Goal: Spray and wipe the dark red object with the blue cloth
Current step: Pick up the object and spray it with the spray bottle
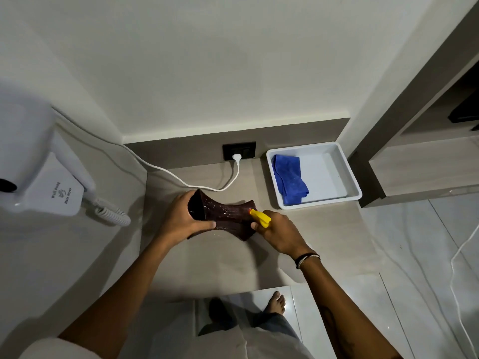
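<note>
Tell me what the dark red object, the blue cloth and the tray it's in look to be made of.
Dark red object: looks like glossy glazed ceramic or lacquered material, with pale speckles and sheen; uncertain. Blue cloth: soft, matte, fuzzy fabric, probably microfibre, lying in folds. Tray: smooth white plastic by its look, with a thin rolled rim and rounded corners.

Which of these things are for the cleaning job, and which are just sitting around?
For the job:
dark red object, gripped by the left hand
yellow spray bottle, gripped by the right hand
blue cloth, lying in the white tray

Just sitting around:
hair dryer on the wall
white plug in the socket
</note>
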Action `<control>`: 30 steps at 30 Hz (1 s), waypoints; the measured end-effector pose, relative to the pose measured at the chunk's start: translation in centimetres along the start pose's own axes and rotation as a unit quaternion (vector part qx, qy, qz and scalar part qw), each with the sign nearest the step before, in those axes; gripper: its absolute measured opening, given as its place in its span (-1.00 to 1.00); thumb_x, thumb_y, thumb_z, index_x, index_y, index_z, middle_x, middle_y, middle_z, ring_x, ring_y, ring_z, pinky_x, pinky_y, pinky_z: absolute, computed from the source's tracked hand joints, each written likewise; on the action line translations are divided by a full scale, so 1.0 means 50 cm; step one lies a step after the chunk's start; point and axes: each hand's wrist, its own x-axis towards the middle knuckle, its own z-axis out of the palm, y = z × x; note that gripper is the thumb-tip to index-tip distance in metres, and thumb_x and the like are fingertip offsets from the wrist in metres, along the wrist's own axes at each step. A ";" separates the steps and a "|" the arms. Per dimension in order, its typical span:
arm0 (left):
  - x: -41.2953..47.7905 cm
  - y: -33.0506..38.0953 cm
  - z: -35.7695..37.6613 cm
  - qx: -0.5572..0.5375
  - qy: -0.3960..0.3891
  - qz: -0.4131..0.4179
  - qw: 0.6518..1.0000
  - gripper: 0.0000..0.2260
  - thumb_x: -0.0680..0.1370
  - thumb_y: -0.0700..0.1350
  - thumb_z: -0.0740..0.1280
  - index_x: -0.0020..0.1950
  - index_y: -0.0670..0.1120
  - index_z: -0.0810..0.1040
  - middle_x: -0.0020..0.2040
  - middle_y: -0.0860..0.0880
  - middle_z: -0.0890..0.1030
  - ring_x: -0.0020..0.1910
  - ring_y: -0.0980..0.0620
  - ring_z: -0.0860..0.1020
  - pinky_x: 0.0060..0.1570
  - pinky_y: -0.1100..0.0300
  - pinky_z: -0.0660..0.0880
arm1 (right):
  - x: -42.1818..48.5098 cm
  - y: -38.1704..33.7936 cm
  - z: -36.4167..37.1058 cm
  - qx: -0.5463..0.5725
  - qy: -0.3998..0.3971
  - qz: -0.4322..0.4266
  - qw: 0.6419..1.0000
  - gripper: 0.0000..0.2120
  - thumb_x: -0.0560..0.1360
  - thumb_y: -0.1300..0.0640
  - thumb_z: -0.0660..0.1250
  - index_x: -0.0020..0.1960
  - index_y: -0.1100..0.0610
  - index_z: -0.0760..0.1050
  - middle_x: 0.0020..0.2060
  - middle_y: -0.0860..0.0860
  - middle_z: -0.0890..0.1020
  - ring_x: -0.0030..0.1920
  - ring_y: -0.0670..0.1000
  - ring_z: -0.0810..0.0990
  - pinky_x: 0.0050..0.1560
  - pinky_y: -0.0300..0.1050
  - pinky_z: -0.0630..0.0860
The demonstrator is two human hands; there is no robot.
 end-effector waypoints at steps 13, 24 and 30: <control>0.001 -0.021 -0.016 -0.132 -0.029 -0.152 0.979 -0.09 0.17 0.30 0.70 0.47 0.27 0.44 0.34 0.13 0.63 0.29 0.05 0.61 0.28 -0.10 0.59 | 0.000 -0.037 0.004 0.052 -0.064 -0.114 0.990 -0.69 0.64 -0.13 0.41 0.15 0.13 0.63 -0.07 0.06 0.73 -0.11 0.07 0.65 -0.10 -0.04 0.53; -0.006 -0.028 -0.013 -0.112 -0.022 -0.068 0.991 0.00 0.13 -0.40 0.72 0.43 0.17 0.41 0.27 0.14 0.61 0.24 0.23 0.60 0.21 0.21 0.59 | 0.047 -0.121 0.031 0.070 -0.099 -0.142 0.982 -0.63 0.68 -0.07 0.38 0.38 0.12 0.63 0.17 0.12 0.77 0.16 0.15 0.73 0.25 0.22 0.63; -0.005 -0.019 -0.014 -0.100 -0.017 -0.054 0.993 -0.01 0.13 -0.41 0.71 0.47 0.06 0.45 0.34 -0.03 0.60 0.30 0.02 0.58 0.26 0.13 0.55 | 0.063 -0.084 0.013 -0.006 -0.089 -0.063 0.994 -0.61 0.66 -0.14 0.37 0.33 0.11 0.64 0.11 0.20 0.76 0.09 0.25 0.72 0.21 0.22 0.64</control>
